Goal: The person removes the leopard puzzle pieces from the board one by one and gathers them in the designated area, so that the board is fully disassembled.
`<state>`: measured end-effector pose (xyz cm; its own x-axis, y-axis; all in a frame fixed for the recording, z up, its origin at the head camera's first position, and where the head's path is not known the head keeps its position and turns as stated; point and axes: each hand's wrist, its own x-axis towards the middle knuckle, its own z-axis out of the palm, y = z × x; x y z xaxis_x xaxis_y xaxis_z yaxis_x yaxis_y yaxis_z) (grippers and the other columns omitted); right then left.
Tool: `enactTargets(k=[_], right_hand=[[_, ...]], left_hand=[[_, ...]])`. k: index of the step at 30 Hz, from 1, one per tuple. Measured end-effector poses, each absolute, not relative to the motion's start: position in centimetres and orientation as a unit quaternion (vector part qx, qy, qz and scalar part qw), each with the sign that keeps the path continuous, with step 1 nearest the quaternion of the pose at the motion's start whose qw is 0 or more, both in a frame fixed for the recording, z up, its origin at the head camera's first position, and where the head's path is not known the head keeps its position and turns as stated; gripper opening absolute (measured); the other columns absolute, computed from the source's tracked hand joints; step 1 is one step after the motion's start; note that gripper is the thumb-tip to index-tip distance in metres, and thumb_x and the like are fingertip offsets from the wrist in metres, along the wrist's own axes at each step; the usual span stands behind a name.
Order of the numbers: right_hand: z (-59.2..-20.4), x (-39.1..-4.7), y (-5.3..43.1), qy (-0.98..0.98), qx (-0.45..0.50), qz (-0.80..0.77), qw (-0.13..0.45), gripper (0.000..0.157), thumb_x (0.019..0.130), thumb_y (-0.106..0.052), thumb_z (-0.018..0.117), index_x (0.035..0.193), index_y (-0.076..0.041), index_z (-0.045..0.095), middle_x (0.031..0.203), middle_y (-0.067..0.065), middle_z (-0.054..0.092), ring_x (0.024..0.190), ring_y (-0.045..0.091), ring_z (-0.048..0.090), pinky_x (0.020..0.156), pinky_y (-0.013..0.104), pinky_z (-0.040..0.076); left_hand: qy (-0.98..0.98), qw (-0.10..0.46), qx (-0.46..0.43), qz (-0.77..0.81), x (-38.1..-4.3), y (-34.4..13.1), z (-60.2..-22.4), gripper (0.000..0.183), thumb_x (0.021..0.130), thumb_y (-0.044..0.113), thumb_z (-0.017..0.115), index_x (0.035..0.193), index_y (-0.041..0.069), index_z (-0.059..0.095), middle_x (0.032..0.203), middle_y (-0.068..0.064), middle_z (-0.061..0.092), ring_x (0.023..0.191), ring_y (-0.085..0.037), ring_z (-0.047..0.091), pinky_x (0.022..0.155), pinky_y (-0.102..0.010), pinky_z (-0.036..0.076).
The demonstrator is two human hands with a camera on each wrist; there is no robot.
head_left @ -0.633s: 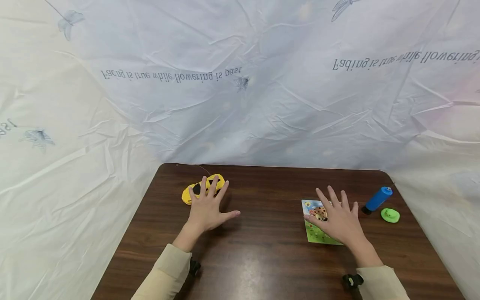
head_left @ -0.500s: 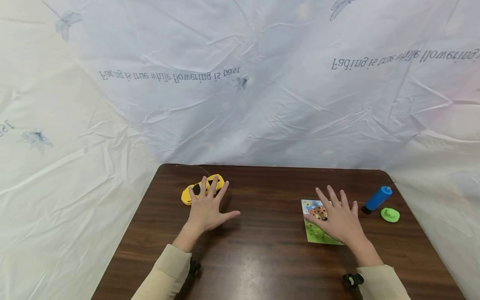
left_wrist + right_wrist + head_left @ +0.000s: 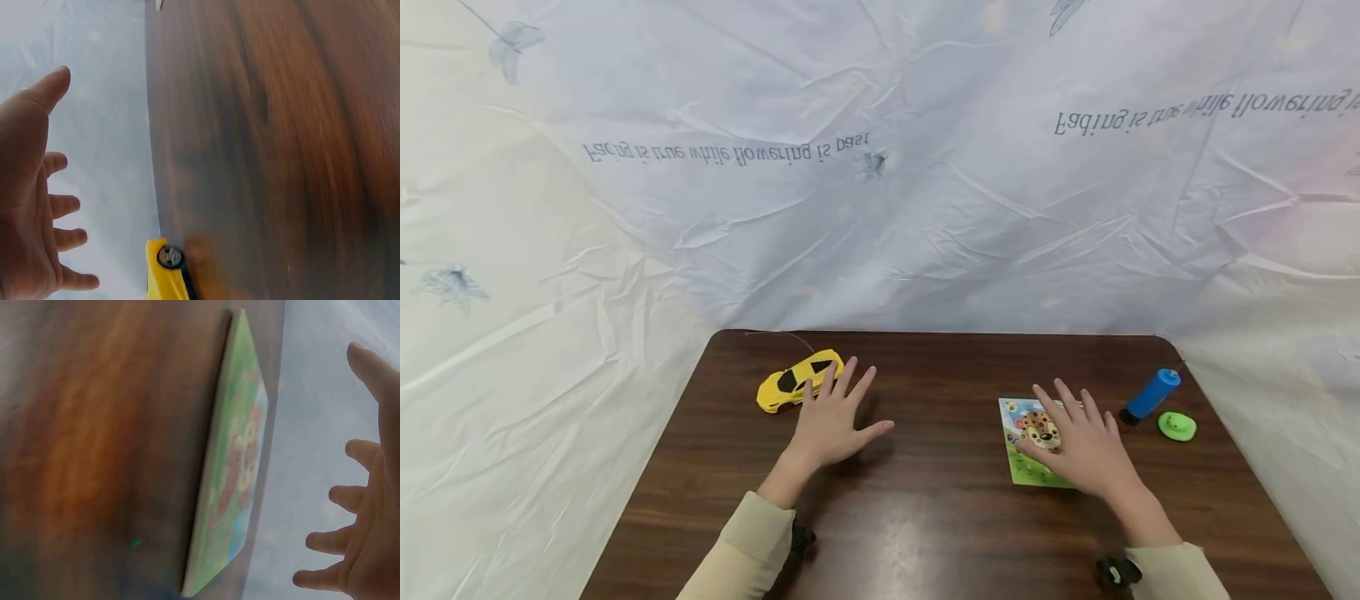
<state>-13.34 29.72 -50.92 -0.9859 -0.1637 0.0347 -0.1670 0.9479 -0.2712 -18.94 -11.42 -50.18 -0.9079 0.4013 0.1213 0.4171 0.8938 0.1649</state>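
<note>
My left hand (image 3: 829, 422) hovers with spread fingers, its fingertips overlapping the rear of a yellow toy car (image 3: 793, 382) in the head view. The car's wheel and side (image 3: 164, 272) show at the bottom of the left wrist view. On the other side, my right hand (image 3: 1088, 443) is held with fingers apart over a square picture board (image 3: 1033, 471) printed with a spotted cartoon animal. The right wrist view shows the board (image 3: 231, 469) lying flat, with the hand apart from it. Neither hand holds anything.
Right of the board, a blue cylinder with a black end (image 3: 1152, 396) stands or leans near a small green hat-shaped piece (image 3: 1177, 426). A thin wire (image 3: 790, 335) trails behind the car. A pale printed sheet (image 3: 880, 242) hangs past the brown table's (image 3: 925, 533) far edge.
My left hand has shifted rightward, uncovering more of the yellow car. The right hand has moved slightly, and the head view has turned a little.
</note>
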Motion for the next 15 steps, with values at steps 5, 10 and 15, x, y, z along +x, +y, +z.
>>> enactTargets(k=[5, 10, 15], right_hand=[[-51.8, -12.4, 30.4, -0.987, 0.090, 0.132, -0.021, 0.099, 0.091, -0.077, 0.059, 0.165, -0.016, 0.032, 0.166, 0.027, 0.022, 0.144, 0.062, 0.021, 0.099, 0.083, 0.026], [-52.8, -11.6, 31.0, -0.985, 0.102, 0.133, -0.044, 0.098, 0.088, -0.077, 0.062, 0.161, -0.016, 0.040, 0.165, 0.027, 0.025, 0.141, 0.066, 0.023, 0.093, 0.083, 0.032], [-53.8, -11.1, 31.6, -0.982, 0.110, 0.136, -0.071, 0.096, 0.085, -0.079, 0.063, 0.159, -0.020, 0.045, 0.166, 0.024, 0.024, 0.138, 0.070, 0.023, 0.089, 0.084, 0.033]], left_hand=[[-0.962, 0.044, -0.233, -0.133, -18.9, -10.0, -50.6, 0.086, 0.096, 0.074, 0.052, 0.165, 0.026, 0.031, 0.168, -0.010, 0.030, 0.151, -0.040, 0.031, 0.111, -0.068, 0.031], [-0.953, 0.047, -0.252, -0.160, -18.9, -8.4, -50.8, 0.075, 0.100, 0.064, 0.057, 0.161, 0.022, 0.042, 0.155, -0.011, 0.049, 0.136, -0.038, 0.050, 0.102, -0.062, 0.045], [-0.944, 0.053, -0.258, -0.199, -19.2, -6.8, -51.1, 0.065, 0.101, 0.057, 0.061, 0.153, 0.020, 0.053, 0.141, -0.008, 0.061, 0.125, -0.032, 0.059, 0.088, -0.052, 0.055]])
